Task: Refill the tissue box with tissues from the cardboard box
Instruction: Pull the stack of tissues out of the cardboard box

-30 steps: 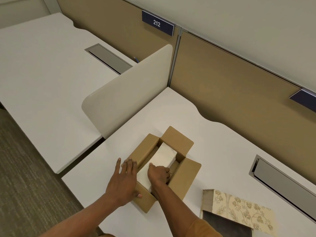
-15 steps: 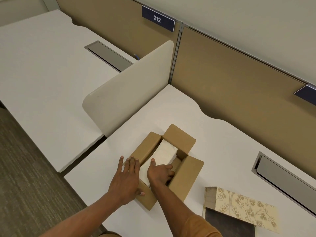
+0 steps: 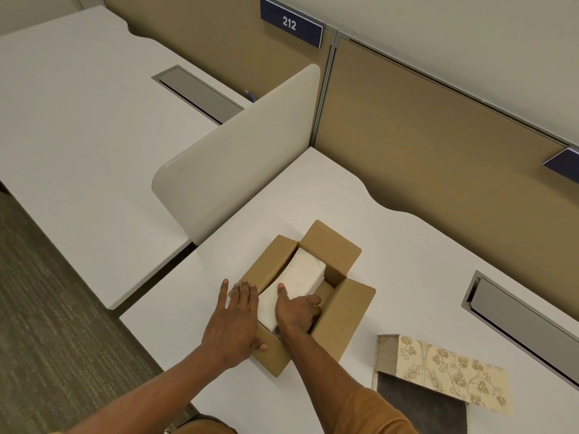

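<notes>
My left hand (image 3: 233, 324) lies flat, fingers spread, on the cardboard box (image 3: 340, 321) left flap. My right hand (image 3: 297, 313) reaches inside, curled around the white tissue stack (image 3: 293, 285), probably gripping it. The floral tissue box (image 3: 438, 374) lies at right.

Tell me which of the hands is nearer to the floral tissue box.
The right hand, inside the cardboard box on the tissues. The left hand rests on the far side from the tissue box.

Office cubicles, white desks (image 3: 407, 252), fabric partitions (image 3: 423, 145), numbered sign (image 3: 291, 25)
</notes>
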The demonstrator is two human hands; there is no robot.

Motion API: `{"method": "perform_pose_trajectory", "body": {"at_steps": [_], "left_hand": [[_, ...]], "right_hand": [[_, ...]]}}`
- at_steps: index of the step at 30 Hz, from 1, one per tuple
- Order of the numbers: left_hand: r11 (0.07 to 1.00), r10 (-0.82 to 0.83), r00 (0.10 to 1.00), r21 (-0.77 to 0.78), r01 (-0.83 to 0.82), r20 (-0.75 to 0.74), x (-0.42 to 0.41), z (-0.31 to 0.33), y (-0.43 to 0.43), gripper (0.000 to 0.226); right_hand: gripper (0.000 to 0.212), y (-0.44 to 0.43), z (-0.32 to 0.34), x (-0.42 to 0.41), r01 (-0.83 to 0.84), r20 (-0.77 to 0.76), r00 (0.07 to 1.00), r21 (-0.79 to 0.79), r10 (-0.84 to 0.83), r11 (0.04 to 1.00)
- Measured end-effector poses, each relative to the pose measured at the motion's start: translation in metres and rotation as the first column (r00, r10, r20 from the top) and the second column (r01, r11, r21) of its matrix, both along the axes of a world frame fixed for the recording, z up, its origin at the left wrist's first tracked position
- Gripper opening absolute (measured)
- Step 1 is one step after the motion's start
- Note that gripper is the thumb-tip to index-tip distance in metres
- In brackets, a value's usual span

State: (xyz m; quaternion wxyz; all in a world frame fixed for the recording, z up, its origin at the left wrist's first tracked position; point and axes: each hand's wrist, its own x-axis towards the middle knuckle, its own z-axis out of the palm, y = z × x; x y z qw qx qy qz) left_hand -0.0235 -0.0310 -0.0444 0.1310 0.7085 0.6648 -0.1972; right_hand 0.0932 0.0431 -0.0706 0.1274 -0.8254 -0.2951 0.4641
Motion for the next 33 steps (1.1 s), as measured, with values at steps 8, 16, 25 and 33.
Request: {"method": "perform_pose_trajectory", "body": {"at_steps": [8,16,25,33], "left_hand": [[1.000,0.003,1.000,0.022,-0.003,0.001,0.001,-0.001,-0.003,0.131],[1.000,0.011,1.000,0.020,-0.011,0.006,0.001,-0.002,-0.002,0.132],[0.999,0.006,1.000,0.039,-0.007,0.008,0.001,-0.006,-0.005,0.133],[0.999,0.012,1.000,0.030,-0.012,0.007,0.002,-0.007,-0.005,0.133]], "right_hand": [[0.088,-0.003,-0.002,-0.002,0.128,-0.081,0.988,-0.001,-0.128,0.992],[0.095,0.003,-0.005,-0.005,0.016,0.003,1.000,-0.088,-0.016,0.996],[0.093,0.007,0.001,-0.007,0.060,0.021,0.998,-0.063,-0.059,0.996],[0.094,0.002,0.001,-0.004,0.083,-0.007,0.997,-0.018,-0.083,0.996]]}}
